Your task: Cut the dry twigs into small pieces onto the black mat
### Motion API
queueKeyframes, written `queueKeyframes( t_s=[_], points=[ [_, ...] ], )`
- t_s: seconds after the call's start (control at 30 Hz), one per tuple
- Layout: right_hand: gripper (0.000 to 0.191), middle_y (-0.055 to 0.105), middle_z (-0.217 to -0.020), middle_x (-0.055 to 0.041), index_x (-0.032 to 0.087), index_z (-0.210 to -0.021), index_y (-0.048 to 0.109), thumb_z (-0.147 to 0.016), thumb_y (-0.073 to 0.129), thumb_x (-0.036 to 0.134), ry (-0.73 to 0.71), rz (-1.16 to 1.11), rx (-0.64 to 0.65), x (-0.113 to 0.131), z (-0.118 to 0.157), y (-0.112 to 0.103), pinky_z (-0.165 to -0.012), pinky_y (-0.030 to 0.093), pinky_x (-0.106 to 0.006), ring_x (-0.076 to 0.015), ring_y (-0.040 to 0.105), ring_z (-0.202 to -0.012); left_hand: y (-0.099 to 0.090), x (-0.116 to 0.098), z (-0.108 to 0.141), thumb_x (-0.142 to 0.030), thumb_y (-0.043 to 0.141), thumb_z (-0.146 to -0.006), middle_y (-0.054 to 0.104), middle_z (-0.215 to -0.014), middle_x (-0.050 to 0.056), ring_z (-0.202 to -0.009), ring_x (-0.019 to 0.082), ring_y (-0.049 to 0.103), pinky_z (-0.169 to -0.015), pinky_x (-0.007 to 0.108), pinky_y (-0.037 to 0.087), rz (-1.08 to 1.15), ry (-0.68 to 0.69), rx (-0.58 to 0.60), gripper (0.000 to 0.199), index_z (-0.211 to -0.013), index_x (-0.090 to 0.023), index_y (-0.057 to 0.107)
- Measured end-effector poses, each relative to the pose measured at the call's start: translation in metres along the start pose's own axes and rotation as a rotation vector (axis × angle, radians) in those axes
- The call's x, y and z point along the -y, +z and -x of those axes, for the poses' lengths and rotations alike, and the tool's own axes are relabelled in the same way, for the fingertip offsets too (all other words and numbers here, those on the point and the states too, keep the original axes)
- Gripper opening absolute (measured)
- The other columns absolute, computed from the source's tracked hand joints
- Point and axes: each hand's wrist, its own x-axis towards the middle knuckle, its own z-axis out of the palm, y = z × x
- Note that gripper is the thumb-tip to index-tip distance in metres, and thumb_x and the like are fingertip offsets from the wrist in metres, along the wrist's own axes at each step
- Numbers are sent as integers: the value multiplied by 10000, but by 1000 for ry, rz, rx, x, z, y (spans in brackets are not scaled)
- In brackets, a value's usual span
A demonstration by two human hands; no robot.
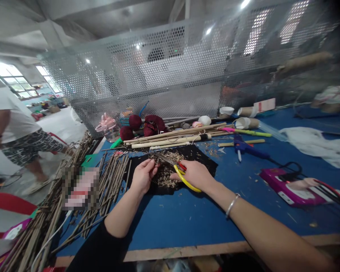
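Over the black cloth (211, 164), the right hand (198, 173) has its grip closed around 1 pair of scissors (191, 184); the left hand (143, 176) pinches beside the blades, contents unclear. Snipping seems in hand; cutting calls for clear fingertips.

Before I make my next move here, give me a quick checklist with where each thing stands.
1. Scissors held in the right hand: ok.
2. Left hand well away from the blades: not ok, its fingertips are right by them.
3. Something pinched in the left fingertips: cannot tell, too small to make out.
4. All chips on the black cloth: not ok, some bits lie on the blue table.
5. Glue gun out of the hands' way: ok, it lies off to the right.
6. Glue gun switched off: cannot tell, nothing visible settles it.
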Motion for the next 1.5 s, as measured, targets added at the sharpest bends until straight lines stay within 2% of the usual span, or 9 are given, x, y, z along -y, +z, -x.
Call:
queueKeyframes(
  t_s=[0.17,0.33,0.53,0.83,1.1,1.27,1.5],
  points=[
    [491,627,-695,-51,211,-717,532,-667,473,697,1,-10,33,0,0,-1,-511,301,-243,-197,584,-650,1,-1,0,-177,683,-665,609,-691,17,-602,43,578,-537,102,470,-22,20,-20,114,-719,-109,609],
    [609,618,-924,-91,198,-963,514,-616,539,697,-76,-36,16,-2,2,1,-634,377,-285,-246,583,-832,-1,-3,-2,-142,679,-657,608,-698,5,-598,41,575,-511,95,463,68,25,-62,114,-729,-122,593],
    [702,586,-988,-106,173,-1016,503,-558,594,696,-124,-82,21,1,4,4,-730,391,-309,-264,544,-931,1,-1,1,-143,705,-598,602,-678,-10,-583,44,573,-474,93,442,16,20,-5,157,-716,-128,602],
    [578,620,-909,-74,198,-913,522,-604,564,684,-89,-51,46,3,3,1,-616,368,-268,-230,585,-825,3,7,2,-289,749,-528,642,-679,22,-607,67,587,-565,146,461,-176,97,5,259,-679,-116,632],
    [534,634,-739,-50,209,-800,512,-634,492,716,-55,22,54,3,2,1,-530,318,-257,-215,604,-703,4,4,3,-214,733,-567,641,-646,40,-584,62,589,-540,126,458,-178,42,-18,176,-658,-95,642],
    [532,638,-737,-46,214,-769,520,-636,476,727,-50,10,87,2,1,2,-510,313,-255,-204,596,-672,3,2,3,-166,699,-610,624,-615,39,-570,58,591,-521,109,456,-181,24,-31,113,-621,-86,621],
    [564,648,-783,-73,197,-818,544,-695,397,728,-41,17,145,3,0,6,-528,339,-255,-210,602,-696,0,2,1,-168,713,-607,630,-648,43,-587,66,600,-527,116,469,-179,16,-13,124,-649,-88,627]
  ],
)
